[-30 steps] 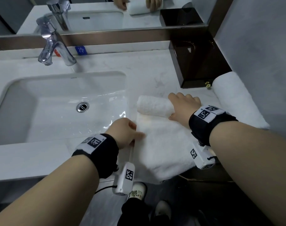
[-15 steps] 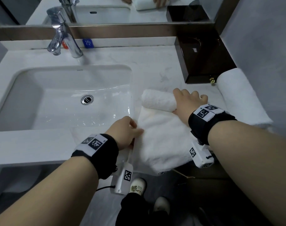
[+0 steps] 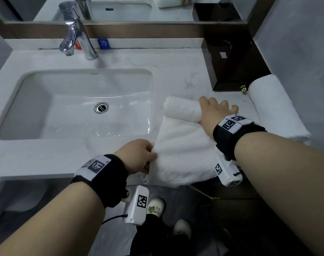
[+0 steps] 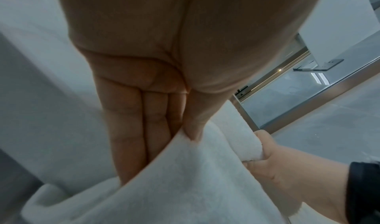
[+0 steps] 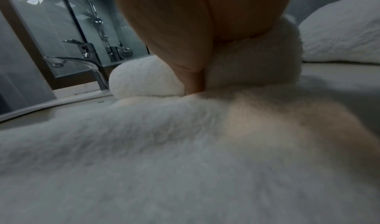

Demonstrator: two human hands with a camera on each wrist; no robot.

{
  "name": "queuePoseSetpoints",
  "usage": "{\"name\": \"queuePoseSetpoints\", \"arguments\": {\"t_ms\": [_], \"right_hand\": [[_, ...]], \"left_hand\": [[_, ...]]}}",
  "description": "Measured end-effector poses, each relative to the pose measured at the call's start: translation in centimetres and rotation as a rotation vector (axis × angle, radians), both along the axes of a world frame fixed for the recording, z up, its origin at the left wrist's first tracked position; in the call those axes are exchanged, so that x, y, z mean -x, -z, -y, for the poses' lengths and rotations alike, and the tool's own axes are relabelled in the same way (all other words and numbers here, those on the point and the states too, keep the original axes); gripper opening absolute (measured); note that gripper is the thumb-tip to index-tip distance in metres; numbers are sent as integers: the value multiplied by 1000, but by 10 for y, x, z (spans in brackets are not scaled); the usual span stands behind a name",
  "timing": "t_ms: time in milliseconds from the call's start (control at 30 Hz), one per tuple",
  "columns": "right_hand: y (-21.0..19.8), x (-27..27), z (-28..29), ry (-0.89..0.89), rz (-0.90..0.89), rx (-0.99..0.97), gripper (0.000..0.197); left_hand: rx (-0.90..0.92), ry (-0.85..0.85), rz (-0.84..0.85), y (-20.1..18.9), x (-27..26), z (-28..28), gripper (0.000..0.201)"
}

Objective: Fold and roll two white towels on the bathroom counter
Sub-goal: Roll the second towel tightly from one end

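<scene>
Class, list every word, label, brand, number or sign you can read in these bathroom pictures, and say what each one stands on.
Sink brand mark below its back rim: too small to read.
Blue sticker behind the tap: a white star, no words.
Red sticker behind the tap: partly hidden, unreadable.
Wristbands and white camera units: black-and-white square code markers; tiny letters beside them are illegible.

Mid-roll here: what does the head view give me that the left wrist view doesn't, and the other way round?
Head view only: the sink, the faucet, the dark box, and the second towel already rolled at the far right of the counter.

Left wrist view only: the left hand's underside, thumb on top and fingers beneath, pinching the towel edge.

Both: the half-rolled towel and the right hand gripping its rolled end.
</scene>
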State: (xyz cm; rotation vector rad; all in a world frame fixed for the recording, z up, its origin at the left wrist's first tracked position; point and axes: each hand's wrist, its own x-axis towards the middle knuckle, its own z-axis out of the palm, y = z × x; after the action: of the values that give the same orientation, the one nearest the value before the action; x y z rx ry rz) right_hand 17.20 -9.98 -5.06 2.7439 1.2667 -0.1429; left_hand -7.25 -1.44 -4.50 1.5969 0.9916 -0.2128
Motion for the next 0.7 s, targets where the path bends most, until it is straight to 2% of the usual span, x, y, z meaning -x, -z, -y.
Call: {"name": "queuePoseSetpoints", "arguments": {"t_ms": [167, 333, 433, 533, 633, 700], "right_hand": [[1, 2, 1, -7, 21, 0, 54], [0, 6, 3, -18, 58, -16, 52], [-1, 8, 5, -20, 85, -28, 51], [-1, 12, 6, -27, 118, -42, 52], [1, 12, 8, -37, 142, -63, 52], [2, 11, 8, -39, 144, -63, 54]], "left_hand": [[-103, 23, -51, 3, 2, -2, 11], [-467, 202, -220, -3, -6, -2, 14], [-587, 272, -287, -11, -15, -6, 13], [-520, 188, -218, -14, -30, -12, 10], [-393, 42, -98, -12, -50, -14, 26], [-339, -29, -58, -9, -63, -17, 29]]}}
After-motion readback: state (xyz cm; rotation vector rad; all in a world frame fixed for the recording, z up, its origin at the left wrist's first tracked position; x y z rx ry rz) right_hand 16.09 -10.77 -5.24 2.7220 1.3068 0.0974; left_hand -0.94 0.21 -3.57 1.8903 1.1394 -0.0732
